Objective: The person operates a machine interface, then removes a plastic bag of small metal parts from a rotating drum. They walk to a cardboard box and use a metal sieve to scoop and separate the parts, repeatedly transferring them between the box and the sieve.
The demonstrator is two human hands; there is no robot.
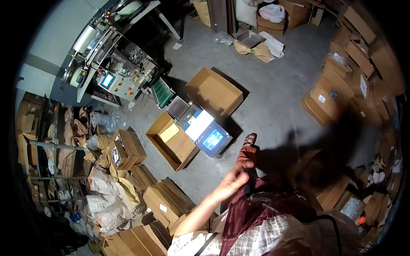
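My left hand [236, 177] is held in front of my body, over the dark red cloth [239, 215] of my clothing. Its fingers look curled and slightly blurred. A narrow dark thing [247, 186] shows right against it, and what it is I cannot make out. My right hand does not show; deep shadow covers that side. Just beyond my sandalled foot [250, 139] stands a blue-and-white machine with a lit screen [213, 141]. Open cardboard boxes flank it, one on the left [183, 155] and one at the back [232, 96]. A yellow paper [169, 133] lies in the left box.
A packing machine [124, 83] with a green conveyor [162, 94] stands at the far left. Cartons [168, 202] and white sacks [109, 205] crowd the near left. More cartons [320, 100] are piled on the right. A metal tray [250, 39] lies at the back on grey floor.
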